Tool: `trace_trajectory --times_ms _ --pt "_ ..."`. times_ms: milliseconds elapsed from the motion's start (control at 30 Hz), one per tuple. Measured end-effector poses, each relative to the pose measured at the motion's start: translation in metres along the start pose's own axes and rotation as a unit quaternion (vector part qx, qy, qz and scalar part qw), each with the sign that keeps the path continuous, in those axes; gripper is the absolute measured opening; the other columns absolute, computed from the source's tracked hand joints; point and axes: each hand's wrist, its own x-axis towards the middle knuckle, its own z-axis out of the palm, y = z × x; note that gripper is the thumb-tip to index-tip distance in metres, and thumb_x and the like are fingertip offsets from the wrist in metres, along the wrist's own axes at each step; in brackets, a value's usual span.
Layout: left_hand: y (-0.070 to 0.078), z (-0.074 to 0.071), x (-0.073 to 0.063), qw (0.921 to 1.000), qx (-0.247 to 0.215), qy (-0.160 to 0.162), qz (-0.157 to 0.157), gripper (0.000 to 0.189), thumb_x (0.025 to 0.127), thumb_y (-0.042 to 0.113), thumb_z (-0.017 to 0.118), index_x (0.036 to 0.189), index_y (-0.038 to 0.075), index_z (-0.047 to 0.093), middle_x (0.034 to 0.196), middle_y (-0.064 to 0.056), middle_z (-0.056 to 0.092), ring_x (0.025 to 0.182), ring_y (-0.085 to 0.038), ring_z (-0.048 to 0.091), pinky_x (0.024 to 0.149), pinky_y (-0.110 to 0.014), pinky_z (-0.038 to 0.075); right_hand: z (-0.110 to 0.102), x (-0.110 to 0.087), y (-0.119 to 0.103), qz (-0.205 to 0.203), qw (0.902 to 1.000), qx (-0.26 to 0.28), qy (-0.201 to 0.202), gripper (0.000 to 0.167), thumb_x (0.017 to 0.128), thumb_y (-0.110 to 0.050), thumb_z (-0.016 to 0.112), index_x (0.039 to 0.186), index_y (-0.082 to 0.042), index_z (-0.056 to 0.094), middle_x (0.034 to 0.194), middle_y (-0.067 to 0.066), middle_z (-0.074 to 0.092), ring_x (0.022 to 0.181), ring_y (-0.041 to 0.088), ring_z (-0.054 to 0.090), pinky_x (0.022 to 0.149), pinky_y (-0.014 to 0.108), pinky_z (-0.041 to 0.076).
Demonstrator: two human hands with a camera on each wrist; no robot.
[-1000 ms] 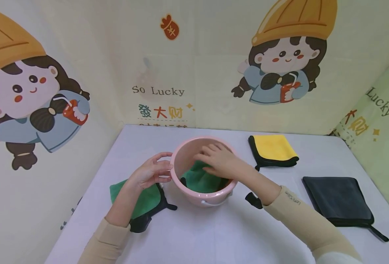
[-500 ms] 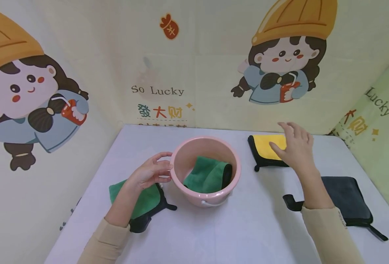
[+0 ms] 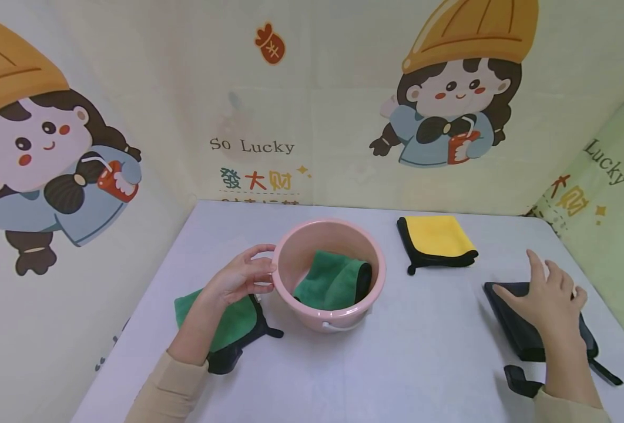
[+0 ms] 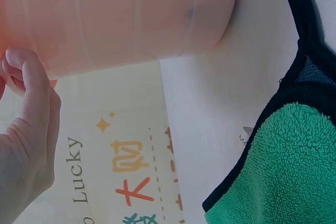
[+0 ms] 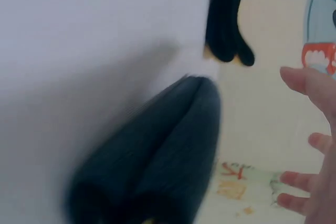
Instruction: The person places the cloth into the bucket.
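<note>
A pink bucket [image 3: 329, 226] stands mid-table with a folded green cloth [image 3: 328, 282] inside, one black edge showing. My left hand [image 3: 243, 275] rests against the bucket's left side, fingertips at the rim; in the left wrist view that hand [image 4: 31, 114] lies along the bucket wall [image 4: 121, 19]. On the right, my right hand [image 3: 552, 299] hovers over a folded black cloth [image 3: 507, 317], thumb and fingers spread and holding nothing. The right wrist view has the dark folded cloth [image 5: 157, 145] below and this hand [image 5: 320, 156] at the right edge.
Another green cloth with black trim [image 3: 235, 324] lies partly under the left forearm. A yellow cloth with black edging [image 3: 439, 236] lies back right of the bucket. Printed curtains [image 3: 344, 117] hang behind the white table [image 3: 396, 364].
My right hand has come out of the bucket, leaving the green cloth inside, and passed over the yellow cloth to the black cloth at right. The left hand stays at the rim.
</note>
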Motion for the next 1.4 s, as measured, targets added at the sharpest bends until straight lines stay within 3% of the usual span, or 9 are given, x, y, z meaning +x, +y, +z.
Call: trace_trajectory --times_ms 333,467,633,833,1033,1233,1400 --pt "0.000 0.000 0.000 1.0000 -0.001 -0.003 0.004 0.054 0.087 0.011 0.059 0.135 0.013 0.033 0.114 -0.016 0.055 0.077 -0.019 0.063 0.074 -0.036 0.054 0.020 -0.021 0.037 0.077 0.9926 -0.012 -0.093 0.126 0.064 -0.074 0.058 0.142 -0.005 -0.013 0.127 0.045 0.002 0.116 0.063 0.003 0.089 0.077 0.001" --pt "-0.001 -0.001 0.001 0.9999 -0.006 -0.012 0.009 0.054 0.088 0.010 0.059 0.135 0.011 0.033 0.109 -0.011 0.058 0.075 -0.018 0.063 0.070 -0.034 0.055 0.026 -0.026 0.043 0.115 0.9844 -0.003 -0.134 0.136 0.057 -0.076 0.062 0.141 -0.004 -0.016 0.123 0.047 0.000 0.116 0.064 0.001 0.091 0.075 -0.003" --pt "0.000 0.000 0.001 0.9998 -0.009 -0.014 0.008 0.053 0.088 0.009 0.058 0.135 0.011 0.033 0.108 -0.011 0.058 0.075 -0.018 0.064 0.068 -0.033 0.055 0.027 -0.029 0.042 0.140 0.9767 -0.002 -0.163 0.136 0.057 -0.074 0.064 0.139 -0.002 -0.017 0.121 0.048 0.001 0.114 0.067 0.004 0.092 0.076 -0.001" --pt "-0.001 -0.001 0.001 0.9997 -0.010 -0.018 0.010 0.055 0.088 0.009 0.058 0.136 0.010 0.032 0.106 -0.010 0.059 0.074 -0.018 0.064 0.069 -0.033 0.055 0.029 -0.024 0.043 0.140 0.9709 -0.025 -0.192 0.131 0.059 -0.073 0.064 0.139 0.005 -0.006 0.118 0.048 0.008 0.111 0.069 0.012 0.091 0.076 0.004" --pt "0.000 -0.001 0.001 0.9997 -0.017 -0.014 0.008 0.054 0.088 0.009 0.058 0.135 0.011 0.033 0.106 -0.011 0.059 0.073 -0.019 0.063 0.067 -0.032 0.055 0.035 -0.018 0.047 0.145 0.9700 -0.048 -0.189 0.122 0.061 -0.067 0.068 0.135 0.010 0.008 0.117 0.047 0.013 0.110 0.069 0.015 0.091 0.074 0.010" --pt "0.000 -0.001 0.000 0.9998 -0.019 -0.010 0.006 0.053 0.087 0.009 0.058 0.134 0.012 0.034 0.107 -0.012 0.058 0.073 -0.019 0.063 0.067 -0.032 0.055 0.035 -0.017 0.047 0.127 0.9747 -0.040 -0.180 0.102 0.070 -0.048 0.071 0.132 0.009 0.013 0.118 0.046 0.013 0.108 0.070 0.015 0.089 0.076 0.011" --pt "0.000 -0.001 0.000 0.9996 -0.021 -0.017 0.008 0.053 0.087 0.009 0.058 0.134 0.012 0.034 0.107 -0.012 0.058 0.074 -0.019 0.063 0.068 -0.033 0.055 0.033 -0.018 0.049 0.105 0.9777 -0.024 -0.180 0.079 0.080 -0.028 0.067 0.129 0.009 0.016 0.117 0.045 0.014 0.106 0.071 0.013 0.086 0.077 0.010"
